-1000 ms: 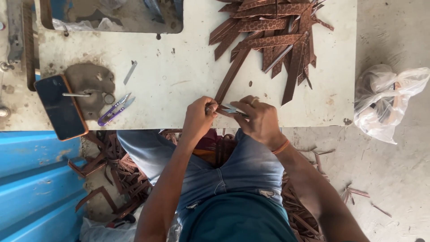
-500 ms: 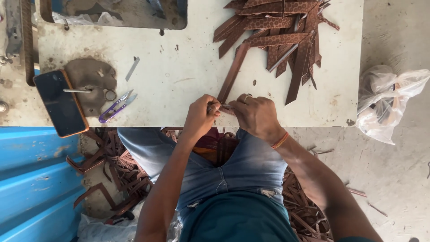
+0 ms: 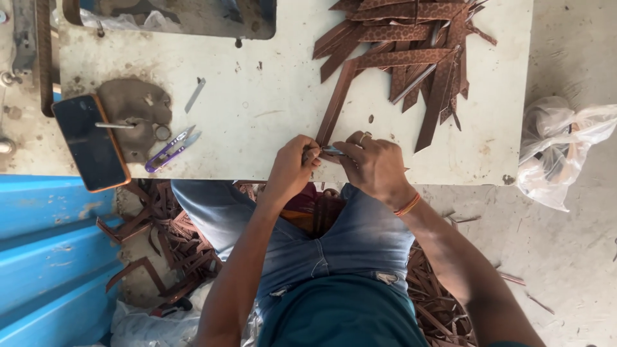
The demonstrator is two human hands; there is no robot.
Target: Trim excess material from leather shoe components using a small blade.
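My left hand (image 3: 291,168) pinches the near end of a long brown patterned leather strip (image 3: 336,103) at the table's front edge. My right hand (image 3: 375,166), with a ring and an orange wrist band, holds a small blue-handled cutting tool (image 3: 331,151) against that same strip end. The strip runs up and to the right toward a pile of similar brown strips (image 3: 414,48) at the far right of the white table (image 3: 257,109).
Purple thread snips (image 3: 170,149), a dark phone (image 3: 90,142) and a grey pad (image 3: 135,115) lie at the left. A white plastic bag (image 3: 559,151) sits on the floor at right. Leather scraps (image 3: 160,238) litter the floor beneath. A blue panel (image 3: 45,257) stands at left.
Both hands have stayed together at the strip's near end, shifting only slightly. The view has moved a little.
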